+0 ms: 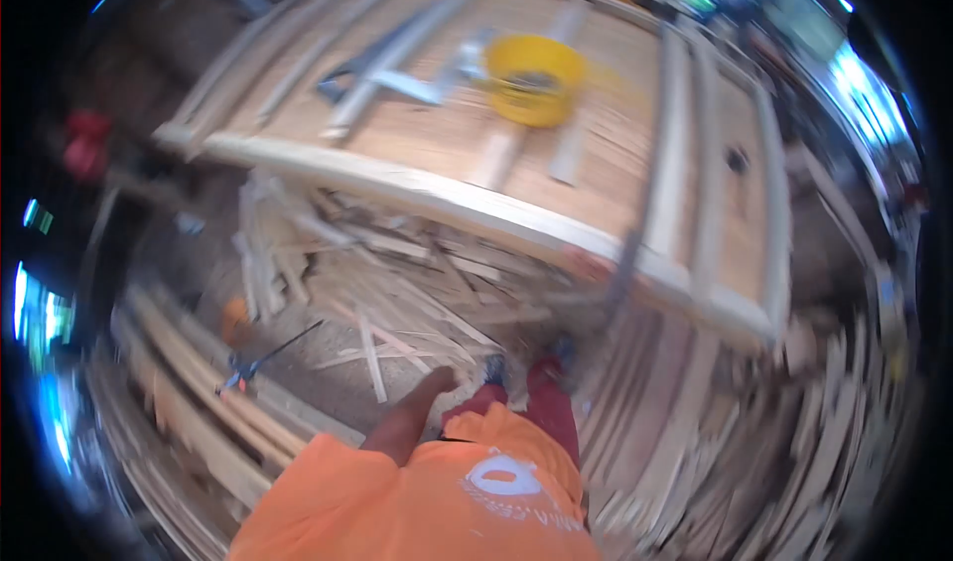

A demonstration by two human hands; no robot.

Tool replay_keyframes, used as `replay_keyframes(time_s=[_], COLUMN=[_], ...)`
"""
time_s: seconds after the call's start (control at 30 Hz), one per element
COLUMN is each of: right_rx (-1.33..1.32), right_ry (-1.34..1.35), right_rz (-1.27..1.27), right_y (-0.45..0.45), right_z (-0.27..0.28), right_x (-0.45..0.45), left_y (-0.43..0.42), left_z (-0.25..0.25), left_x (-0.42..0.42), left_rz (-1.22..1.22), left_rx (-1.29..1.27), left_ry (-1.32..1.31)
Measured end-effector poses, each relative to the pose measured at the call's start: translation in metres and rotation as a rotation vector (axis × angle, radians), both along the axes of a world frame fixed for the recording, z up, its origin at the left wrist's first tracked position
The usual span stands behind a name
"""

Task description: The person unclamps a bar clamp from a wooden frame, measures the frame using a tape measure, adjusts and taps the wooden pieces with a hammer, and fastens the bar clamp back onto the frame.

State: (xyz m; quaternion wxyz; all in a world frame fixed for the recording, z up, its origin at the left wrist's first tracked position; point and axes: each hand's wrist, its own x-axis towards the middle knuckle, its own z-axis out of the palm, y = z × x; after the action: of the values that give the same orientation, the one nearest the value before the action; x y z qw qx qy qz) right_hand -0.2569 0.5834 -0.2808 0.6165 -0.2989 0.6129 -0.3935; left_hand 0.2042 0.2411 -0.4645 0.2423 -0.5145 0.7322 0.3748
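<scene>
My left hand [437, 379] hangs low in front of my body, below the near edge of a large wooden panel [615, 114]. Motion blur smears its fingers, and nothing is plainly visible in them. My right hand does not show. Pale wooden slats [670, 144] run across the framed panel. On it stands a yellow bucket [541, 109] with something greyish inside. To the left of the bucket lie a handsaw [342, 81] and a pale, angled piece like a square [409, 87]. A dark upright bar [625, 268] blurs across the near edge.
Scrap wood strips [397, 293] are heaped beneath the panel. Long boards [199, 392] lie along the left, with a dark thin tool [243, 372] near them. More stacked boards [645, 402] fill the right side. A red object [87, 144] is at the far left.
</scene>
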Motion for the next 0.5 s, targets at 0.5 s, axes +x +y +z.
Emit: replay_keyframes(time_s=[0.5], right_rx=[0.137], right_ry=[0.602], right_rz=[-0.295], right_y=[-0.134], right_z=[0.104], right_x=[-0.019], left_y=[0.039], left_z=[0.046], left_x=[0.027], left_rz=[0.471], left_rx=[0.298], left_ry=[0.444])
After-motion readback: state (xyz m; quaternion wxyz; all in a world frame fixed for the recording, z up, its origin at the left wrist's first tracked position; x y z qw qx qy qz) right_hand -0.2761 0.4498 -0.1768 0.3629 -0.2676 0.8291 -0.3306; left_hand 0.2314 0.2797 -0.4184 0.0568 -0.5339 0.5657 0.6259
